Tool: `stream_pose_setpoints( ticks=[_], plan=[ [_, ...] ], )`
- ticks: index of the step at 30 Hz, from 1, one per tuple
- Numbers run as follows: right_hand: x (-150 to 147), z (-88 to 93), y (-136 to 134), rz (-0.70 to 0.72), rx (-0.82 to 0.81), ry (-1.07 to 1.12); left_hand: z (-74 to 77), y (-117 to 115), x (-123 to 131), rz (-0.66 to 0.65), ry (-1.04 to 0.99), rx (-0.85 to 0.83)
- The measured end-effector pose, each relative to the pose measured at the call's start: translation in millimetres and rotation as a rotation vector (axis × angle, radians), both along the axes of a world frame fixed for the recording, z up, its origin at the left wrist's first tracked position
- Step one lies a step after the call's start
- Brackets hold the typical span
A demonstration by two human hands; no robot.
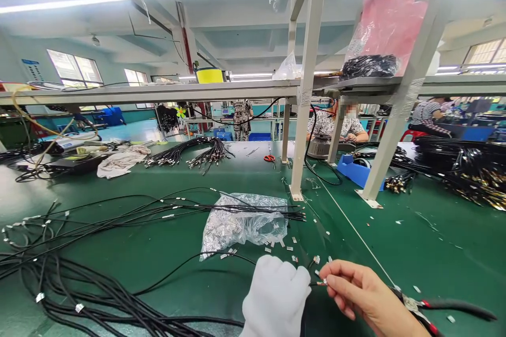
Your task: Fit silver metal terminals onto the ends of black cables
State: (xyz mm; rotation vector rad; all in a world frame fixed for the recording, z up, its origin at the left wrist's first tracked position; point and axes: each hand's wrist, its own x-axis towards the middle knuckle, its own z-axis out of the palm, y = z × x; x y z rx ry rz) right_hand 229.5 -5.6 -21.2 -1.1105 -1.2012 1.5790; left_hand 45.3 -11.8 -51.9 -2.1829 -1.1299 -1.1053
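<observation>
My left hand, in a white glove, is closed around a black cable that runs in from the left. The cable's end sticks out past the glove toward my bare right hand. Thumb and forefinger of that hand pinch a small silvery connector piece at the cable's tip. Several similar small pieces lie scattered just beyond my hands. Pliers with black and red handles rest beside my right wrist, partly hidden by it.
A clear plastic bag lies under black cables. More cables are heaped at left. A shelf post stands on the green table. Red scissors, a blue tape dispenser and cable bundles lie farther back. A person sits opposite.
</observation>
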Motion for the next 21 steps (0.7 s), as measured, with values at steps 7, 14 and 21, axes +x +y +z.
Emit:
stream_pose_setpoints(
  ticks=[7,14,21],
  plan=[
    [6.0,4.6,0.9,0.091,-0.071,0.004,-10.1,1.6,3.7,-0.040,-0.177,-0.035],
    [-0.7,-3.3,-2.3,0.025,-0.005,-0.031,-8.3,-1.5,2.6,0.063,-0.084,-0.036],
    [4.5,-30.6,-1.2,-0.001,0.362,-0.395,-2.3,-5.9,3.1,0.071,0.094,-0.286]
  ],
)
